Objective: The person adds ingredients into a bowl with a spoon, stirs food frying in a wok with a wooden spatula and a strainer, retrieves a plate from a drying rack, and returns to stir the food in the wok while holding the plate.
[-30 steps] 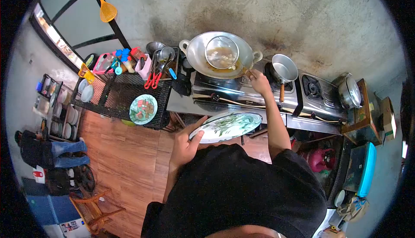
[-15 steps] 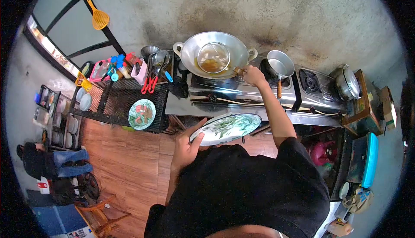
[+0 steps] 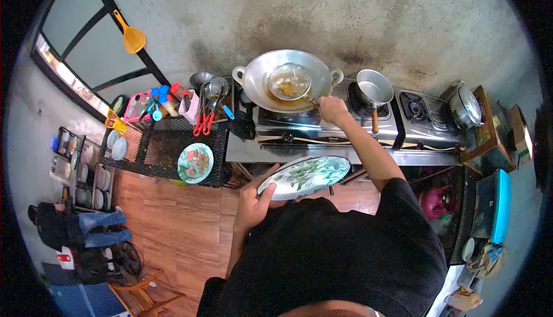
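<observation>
The right hand is gripping a strainer by its handle, the fingers curling into a fist around it. The strainer's round mesh is sitting ahead and left of that grip, inside a wok, with pale food pieces showing in it and brownish liquid pooling around it; whether the mesh is touching the wok's bottom, I cannot tell. A saucepan is standing right of the fist, its wooden handle pointing back across the stove. Back and left of that fist, the left hand is pinching a green-and-white plate by its left edge, thumb lying against the patterned face. Ahead and left of this grip, another plate is holding pinkish food on a black mesh table.
</observation>
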Action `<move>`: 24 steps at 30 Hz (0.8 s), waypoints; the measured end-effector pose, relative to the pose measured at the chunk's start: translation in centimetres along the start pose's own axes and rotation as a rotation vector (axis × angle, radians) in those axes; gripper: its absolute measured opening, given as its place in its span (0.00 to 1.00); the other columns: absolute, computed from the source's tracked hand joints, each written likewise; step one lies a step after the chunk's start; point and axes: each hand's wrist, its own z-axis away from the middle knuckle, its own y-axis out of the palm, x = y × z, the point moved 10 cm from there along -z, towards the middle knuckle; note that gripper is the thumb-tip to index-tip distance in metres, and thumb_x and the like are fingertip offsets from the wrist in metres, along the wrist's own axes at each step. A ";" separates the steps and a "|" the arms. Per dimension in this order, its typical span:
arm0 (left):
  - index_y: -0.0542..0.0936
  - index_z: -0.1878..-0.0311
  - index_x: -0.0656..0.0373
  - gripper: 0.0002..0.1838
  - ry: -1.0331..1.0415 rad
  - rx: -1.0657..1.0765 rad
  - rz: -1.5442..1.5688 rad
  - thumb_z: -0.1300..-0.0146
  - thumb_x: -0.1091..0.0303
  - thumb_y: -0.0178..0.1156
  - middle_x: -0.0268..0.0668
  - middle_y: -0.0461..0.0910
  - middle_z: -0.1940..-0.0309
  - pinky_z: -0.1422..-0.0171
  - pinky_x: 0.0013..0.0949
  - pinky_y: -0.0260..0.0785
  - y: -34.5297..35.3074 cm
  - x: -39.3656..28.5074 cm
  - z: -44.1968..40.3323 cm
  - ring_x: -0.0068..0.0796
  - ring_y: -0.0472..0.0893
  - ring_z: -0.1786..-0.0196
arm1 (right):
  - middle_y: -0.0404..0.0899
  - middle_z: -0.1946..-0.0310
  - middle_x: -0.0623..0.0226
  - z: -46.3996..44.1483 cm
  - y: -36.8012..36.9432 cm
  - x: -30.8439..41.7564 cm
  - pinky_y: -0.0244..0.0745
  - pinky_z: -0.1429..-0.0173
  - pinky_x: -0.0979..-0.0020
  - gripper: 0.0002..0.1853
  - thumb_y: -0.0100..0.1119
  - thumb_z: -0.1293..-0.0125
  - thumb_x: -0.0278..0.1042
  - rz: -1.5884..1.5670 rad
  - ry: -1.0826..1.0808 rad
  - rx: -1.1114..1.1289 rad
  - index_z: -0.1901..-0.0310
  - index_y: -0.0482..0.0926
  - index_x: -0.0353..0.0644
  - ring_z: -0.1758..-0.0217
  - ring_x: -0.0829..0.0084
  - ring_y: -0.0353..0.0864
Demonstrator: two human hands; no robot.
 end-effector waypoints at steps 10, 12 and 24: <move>0.74 0.41 0.65 0.18 -0.008 -0.011 0.035 0.33 0.72 0.52 0.46 0.81 0.52 0.47 0.30 0.70 0.0 0.4 0.3 0.28 0.79 0.53 | 0.81 0.61 0.47 0.5 -2.9 0.6 0.77 0.51 0.55 0.14 0.55 0.39 0.40 -0.168 0.106 -0.028 0.58 0.81 0.41 0.55 0.50 0.81; 0.74 0.40 0.65 0.18 0.008 -0.015 0.050 0.33 0.73 0.52 0.46 0.81 0.52 0.48 0.30 0.70 0.0 0.1 0.4 0.28 0.79 0.53 | 0.80 0.61 0.45 1.0 -3.4 1.6 0.77 0.50 0.54 0.14 0.55 0.39 0.40 -0.163 0.116 -0.021 0.58 0.81 0.40 0.55 0.50 0.81; 0.75 0.42 0.67 0.18 0.091 -0.067 -0.134 0.33 0.70 0.53 0.51 0.81 0.55 0.48 0.32 0.70 -1.5 -3.6 -0.8 0.36 0.81 0.53 | 0.81 0.60 0.46 -1.1 0.0 2.8 0.77 0.49 0.55 0.16 0.54 0.38 0.42 -0.144 0.136 0.031 0.57 0.80 0.38 0.54 0.50 0.81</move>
